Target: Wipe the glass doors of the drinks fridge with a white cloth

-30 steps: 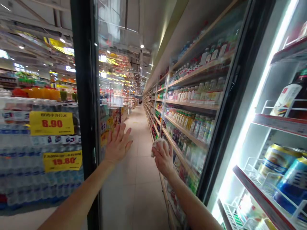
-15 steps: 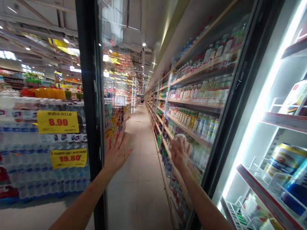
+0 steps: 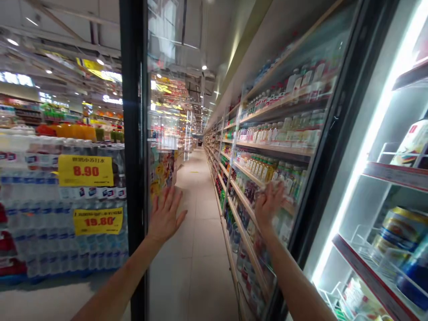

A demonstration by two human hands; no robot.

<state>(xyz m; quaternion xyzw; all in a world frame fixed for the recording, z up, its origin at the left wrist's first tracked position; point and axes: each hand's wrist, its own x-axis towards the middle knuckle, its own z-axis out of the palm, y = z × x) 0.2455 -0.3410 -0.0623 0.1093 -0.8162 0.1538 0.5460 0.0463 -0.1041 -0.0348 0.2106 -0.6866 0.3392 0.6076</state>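
A glass door (image 3: 194, 276) with a black frame stands open in front of me. My left hand (image 3: 165, 216) lies with fingers spread, palm toward the glass near the frame's left edge; it appears to rest on the pane. On the right side of the same pane is my right hand (image 3: 269, 203), blurred by motion. Its fingers press a crumpled whitish cloth (image 3: 279, 189) to the glass, mostly hidden behind the hand. Shelves of bottles (image 3: 264, 167) show through the pane beyond both hands.
Right of the door is a lit cooler with wire-fronted shelves (image 3: 397, 176) holding cans (image 3: 399, 229) and cartons. Stacked water bottles (image 3: 33, 214) with yellow price signs (image 3: 86, 170) stand on the left. A tiled aisle (image 3: 195, 187) runs away behind the glass.
My right hand has moved rightward across the glass with the cloth. My left hand keeps its place on the pane. The view has shifted slightly.
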